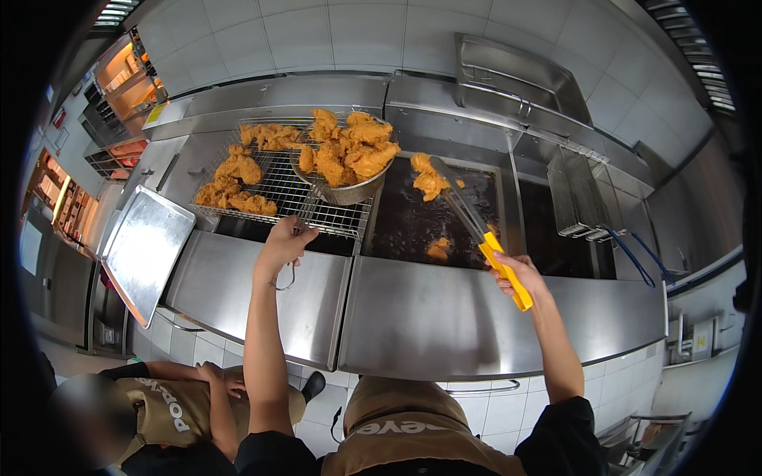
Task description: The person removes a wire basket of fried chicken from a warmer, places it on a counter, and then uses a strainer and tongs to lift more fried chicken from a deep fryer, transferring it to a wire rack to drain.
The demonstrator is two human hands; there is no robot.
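Note:
My right hand (pixel 517 275) is closed on the yellow handles of metal tongs (pixel 476 223). Between their tips, over the dark oil of a fryer vat (pixel 405 220), is battered fried chicken (pixel 430 178). Another piece of chicken (pixel 439 249) lies in the oil. My left hand (pixel 284 241) grips the wire handle of a round metal basket (pixel 351 193) heaped with fried chicken (pixel 348 149). That basket is over a wire rack (pixel 280 172), where several more pieces (pixel 238 166) lie at the left and back.
A metal tray (pixel 149 238) leans at the counter's left. Narrow fry baskets (pixel 580 193) with blue handles hang over the right vat. A steel pan (pixel 524 77) stands behind the fryers. A co-worker (pixel 172 410) with crossed arms is at the lower left. The steel front ledge (pixel 476 333) runs before me.

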